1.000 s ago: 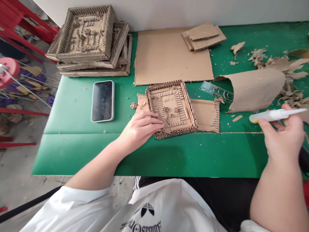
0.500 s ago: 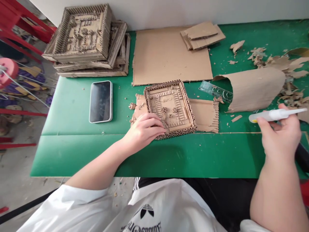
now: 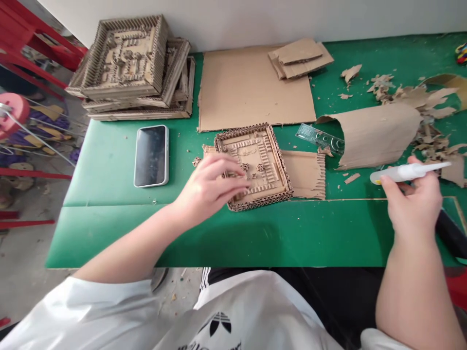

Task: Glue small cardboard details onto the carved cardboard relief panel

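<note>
A square cardboard frame [image 3: 279,167] with corrugated strips and small curled pieces inside lies tilted at the table's middle. Over its lower left part is my left hand [image 3: 209,187], fingers bent and close together; whatever the fingertips may hold is hidden. Under the frame, a flat cardboard piece [image 3: 304,174] with a ridged right end sticks out. My right hand [image 3: 416,199], well to the right, is closed around a white glue bottle [image 3: 401,173], its long nozzle pointing right.
Stacked cardboard frames [image 3: 124,56] stand at the back left, above a phone [image 3: 151,155]. A large cardboard sheet [image 3: 251,97] lies behind the frame. Rightward are a clear ruler [image 3: 317,136], a curved cardboard piece [image 3: 381,131] and torn scraps [image 3: 434,138]. The green table's [image 3: 109,238] front edge is near me.
My left hand has lifted a little off the frame's lower edge and shifted up and left. My right hand, still with the glue bottle, appears slightly further left as the view has shifted.
</note>
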Demonstrator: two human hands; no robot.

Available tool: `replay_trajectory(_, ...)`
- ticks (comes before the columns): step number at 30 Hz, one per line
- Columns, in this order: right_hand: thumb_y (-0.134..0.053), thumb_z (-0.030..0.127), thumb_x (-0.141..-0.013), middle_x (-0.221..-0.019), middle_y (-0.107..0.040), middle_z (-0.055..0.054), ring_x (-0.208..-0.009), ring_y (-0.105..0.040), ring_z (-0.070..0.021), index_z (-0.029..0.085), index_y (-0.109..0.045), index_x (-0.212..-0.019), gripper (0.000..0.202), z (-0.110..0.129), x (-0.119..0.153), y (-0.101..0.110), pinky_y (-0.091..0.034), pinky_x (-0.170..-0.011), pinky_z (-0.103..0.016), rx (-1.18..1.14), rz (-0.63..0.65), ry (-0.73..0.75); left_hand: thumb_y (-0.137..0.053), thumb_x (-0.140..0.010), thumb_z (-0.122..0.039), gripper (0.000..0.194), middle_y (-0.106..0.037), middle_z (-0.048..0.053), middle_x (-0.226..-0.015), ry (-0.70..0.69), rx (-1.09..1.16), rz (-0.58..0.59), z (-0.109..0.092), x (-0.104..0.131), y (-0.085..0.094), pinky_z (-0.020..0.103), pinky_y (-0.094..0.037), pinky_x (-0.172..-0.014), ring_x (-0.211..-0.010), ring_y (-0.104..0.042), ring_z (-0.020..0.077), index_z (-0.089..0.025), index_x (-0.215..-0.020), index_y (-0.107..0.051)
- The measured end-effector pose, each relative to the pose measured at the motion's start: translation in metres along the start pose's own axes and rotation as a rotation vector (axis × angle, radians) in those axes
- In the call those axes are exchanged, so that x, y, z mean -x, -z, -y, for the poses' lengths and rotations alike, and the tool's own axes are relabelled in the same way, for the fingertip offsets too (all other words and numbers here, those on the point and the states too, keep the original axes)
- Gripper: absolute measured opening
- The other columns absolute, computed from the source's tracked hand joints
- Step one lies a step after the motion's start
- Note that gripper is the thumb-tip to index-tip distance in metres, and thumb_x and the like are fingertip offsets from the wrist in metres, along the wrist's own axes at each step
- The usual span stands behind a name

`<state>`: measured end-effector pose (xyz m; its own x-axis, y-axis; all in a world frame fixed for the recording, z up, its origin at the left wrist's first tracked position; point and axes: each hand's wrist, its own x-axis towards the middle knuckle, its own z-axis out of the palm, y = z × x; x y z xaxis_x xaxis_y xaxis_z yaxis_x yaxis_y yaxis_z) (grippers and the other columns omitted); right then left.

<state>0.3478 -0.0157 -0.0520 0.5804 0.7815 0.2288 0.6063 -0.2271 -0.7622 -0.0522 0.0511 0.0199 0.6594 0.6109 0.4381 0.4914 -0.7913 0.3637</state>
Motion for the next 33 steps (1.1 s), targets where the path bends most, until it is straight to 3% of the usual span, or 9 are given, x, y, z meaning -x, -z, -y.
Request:
replay_trajectory(3,-0.072,0.036,-0.06,-0.125,-0.06,-0.013,-0.103,-0.065,-0.0299,0.022,-0.049,-0.133,0.077,0.001,0.001,0.001,-0.051,-0.09,-0.049,0.006,-0.005,0.02,-0.06,-0.085,-0.029,0.012,-0.064,0.003,-0.093,0.071,-0.02,-0.026,0.011,-0.034,-0.009,0.042,-0.045,-0.087,-0.099,-0.054,0.0212,-0.025,-0.087,-0.071)
replay_trajectory(8,-0.07,0.035,-0.065,-0.119,-0.063,-0.013,-0.099,-0.066,-0.0285,0.022,-0.049,-0.132,0.072,0.002,0.004,0.001,-0.052,-0.088,-0.048,0.032,-0.015,0.043,-0.06,-0.084,-0.029,0.014,-0.063,0.004,-0.087,0.143,-0.018,0.05,0.034,-0.07,-0.047,0.039,-0.044,-0.079,-0.087,-0.052,0.0205,-0.022,-0.083,-0.072)
replay_trajectory(11,-0.07,0.034,-0.066,-0.116,-0.064,-0.013,-0.1,-0.066,-0.0273,0.021,-0.048,-0.133,0.071,0.002,0.006,0.002,-0.052,-0.089,-0.046,0.018,-0.004,0.048,-0.061,-0.084,-0.03,0.014,-0.064,0.004,-0.088,0.17,-0.017,0.077,0.038,-0.069,-0.057,0.038,-0.044,-0.081,-0.087,-0.052,0.0204,-0.022,-0.085,-0.073)
replay_trajectory(21,-0.07,0.035,-0.066,-0.12,-0.064,-0.011,-0.099,-0.067,-0.0277,0.022,-0.05,-0.131,0.069,0.0,0.006,0.002,-0.052,-0.089,-0.046,0.04,-0.006,0.043,-0.063,-0.083,-0.033,0.014,-0.07,0.002,-0.088,0.195,-0.008,0.101,0.032,-0.062,-0.063,0.038,-0.041,-0.081,-0.085,-0.054,0.0194,-0.024,-0.085,-0.073)
replay_trajectory(33,-0.074,0.035,-0.06,-0.126,-0.06,-0.013,-0.102,-0.065,-0.0287,0.021,-0.05,-0.132,0.077,0.005,0.006,-0.001,-0.05,-0.093,-0.047,-0.042,-0.023,-0.006,-0.057,-0.087,-0.037,0.021,-0.069,0.004,-0.092,0.174,-0.029,0.07,0.033,-0.059,-0.06,0.039,-0.04,-0.082,-0.087,-0.052,0.0202,-0.026,-0.091,-0.074)
